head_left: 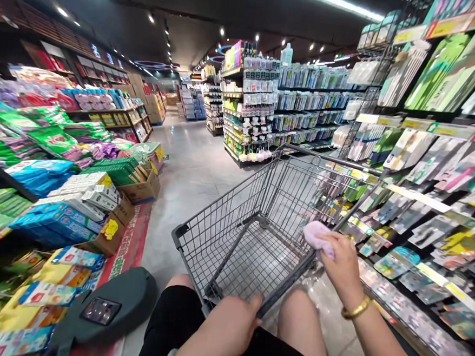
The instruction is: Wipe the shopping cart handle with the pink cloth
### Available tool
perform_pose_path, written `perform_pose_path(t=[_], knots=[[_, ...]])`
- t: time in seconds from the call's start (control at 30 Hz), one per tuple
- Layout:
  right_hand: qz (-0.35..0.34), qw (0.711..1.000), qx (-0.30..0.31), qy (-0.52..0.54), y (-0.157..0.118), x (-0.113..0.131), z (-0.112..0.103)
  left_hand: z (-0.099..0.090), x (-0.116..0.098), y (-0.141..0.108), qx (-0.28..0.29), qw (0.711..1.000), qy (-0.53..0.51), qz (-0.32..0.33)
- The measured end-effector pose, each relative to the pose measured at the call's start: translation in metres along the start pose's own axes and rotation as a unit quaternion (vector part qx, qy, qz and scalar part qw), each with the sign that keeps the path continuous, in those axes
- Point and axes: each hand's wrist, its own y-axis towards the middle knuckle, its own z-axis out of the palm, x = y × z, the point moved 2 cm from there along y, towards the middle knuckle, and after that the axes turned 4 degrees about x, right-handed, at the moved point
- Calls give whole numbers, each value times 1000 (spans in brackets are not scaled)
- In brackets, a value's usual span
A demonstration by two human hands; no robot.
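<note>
A grey wire shopping cart [285,283] stands right in front of my legs, its basket showing bare mesh at the bottom. My left hand [227,326] is closed around the near rim of the cart, fingers partly hidden behind the back of the hand. Further along the same side, my right hand [341,264] presses a pale purple cloth [318,235] at the rim. The cloth is bunched under the fingers, and part of it sticks out to the left. A gold bracelet [356,307] circles my right wrist.
On the right, a shelf rack [435,202] of hanging packaged goods comes close to the cart. Piled packets and boxes [68,204] line the left. A dark grey rounded object [127,300] with a dark panel lies low at left. A tiled aisle [185,158] runs ahead past display shelves [251,103].
</note>
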Motion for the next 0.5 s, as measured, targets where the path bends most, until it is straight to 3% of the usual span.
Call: perform_pose_path(t=[0.1, 0.27, 0.33, 0.5], knots=[[-66, 991, 79, -90, 17, -16, -3, -1, 1, -2, -3, 1000, -4, 6], [22, 976, 68, -205, 71, -65, -18, -6, -2, -6, 8, 1000, -1, 1], [8, 972, 98, -212, 78, -56, -18, -8, -3, -8, 11, 1000, -8, -4], [-186, 941, 240, -150, 51, 6, -5, -11, -3, -12, 22, 999, -33, -13]])
